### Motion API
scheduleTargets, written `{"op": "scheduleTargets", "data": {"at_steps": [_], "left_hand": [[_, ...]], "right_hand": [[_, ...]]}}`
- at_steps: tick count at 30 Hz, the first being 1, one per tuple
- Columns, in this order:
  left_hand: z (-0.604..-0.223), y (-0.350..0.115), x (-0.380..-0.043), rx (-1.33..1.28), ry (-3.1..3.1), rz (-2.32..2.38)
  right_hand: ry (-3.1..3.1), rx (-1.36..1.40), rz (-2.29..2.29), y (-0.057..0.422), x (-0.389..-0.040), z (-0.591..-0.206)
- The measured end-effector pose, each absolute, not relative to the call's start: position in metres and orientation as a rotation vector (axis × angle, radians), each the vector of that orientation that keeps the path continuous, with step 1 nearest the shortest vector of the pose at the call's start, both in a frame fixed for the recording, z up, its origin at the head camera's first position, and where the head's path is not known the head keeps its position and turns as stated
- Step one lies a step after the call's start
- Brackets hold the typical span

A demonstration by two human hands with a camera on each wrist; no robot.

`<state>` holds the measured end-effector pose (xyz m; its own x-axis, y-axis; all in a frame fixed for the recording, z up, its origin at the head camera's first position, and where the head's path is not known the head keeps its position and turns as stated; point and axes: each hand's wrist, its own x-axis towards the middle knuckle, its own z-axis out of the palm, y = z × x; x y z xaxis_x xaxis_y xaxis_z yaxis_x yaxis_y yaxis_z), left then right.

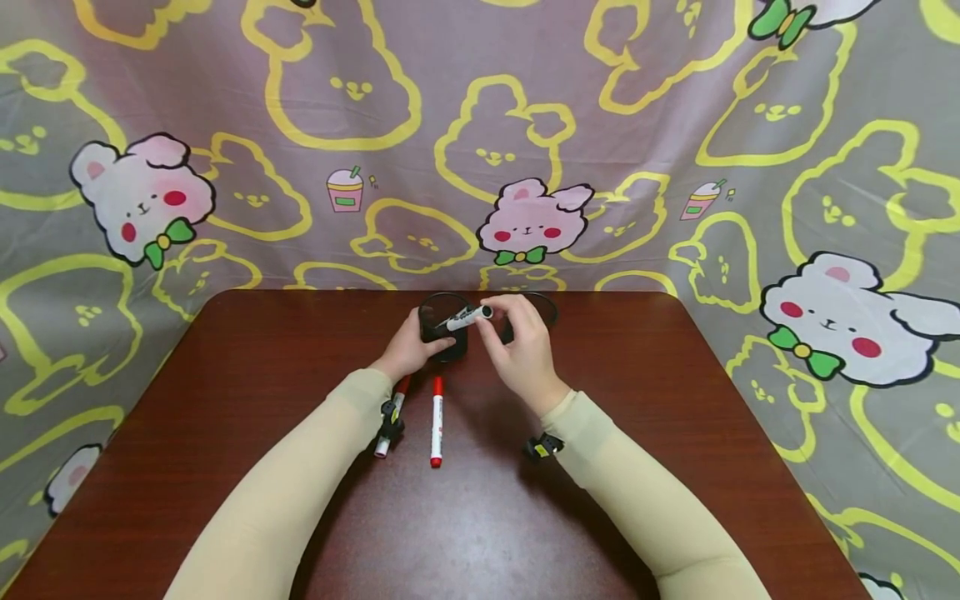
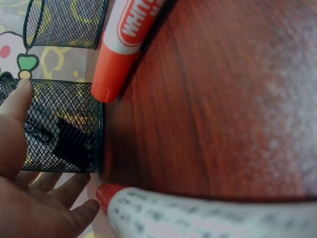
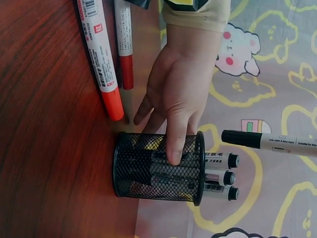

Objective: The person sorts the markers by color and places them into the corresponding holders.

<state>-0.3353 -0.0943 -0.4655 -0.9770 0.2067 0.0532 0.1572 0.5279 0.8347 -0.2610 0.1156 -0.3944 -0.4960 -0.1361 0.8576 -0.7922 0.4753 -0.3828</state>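
Note:
My left hand [image 1: 407,346] grips a black mesh pen cup [image 3: 158,171], thumb on one side and fingers on the other. Three black-ended white markers [image 3: 218,176] stick out of the cup's mouth. Between thumb and fingers, my right hand [image 1: 522,343] pinches a white whiteboard marker [image 1: 465,318] above the cup. Its black cap [image 3: 240,139] points toward the cup's mouth, apart from it. The right wrist view leaves the right hand out of sight. A red-capped marker [image 1: 437,422] lies nearby on the table, and another red-capped marker [image 1: 384,446] lies partly under the left wrist.
A second black mesh cup [image 2: 67,25] stands to the right of the held one, mostly behind my right hand in the head view. The brown wooden table [image 1: 600,358] meets a patterned curtain [image 1: 420,167] at its far edge.

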Motion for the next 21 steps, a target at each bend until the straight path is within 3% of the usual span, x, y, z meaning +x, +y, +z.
{"op": "scheduleTargets", "data": {"at_steps": [21], "left_hand": [[-0.467,-0.094,-0.335,0.383,2.678,1.522]], "right_hand": [[-1.994,0.781,0.955,0.110,-0.272,-0.398]]}}
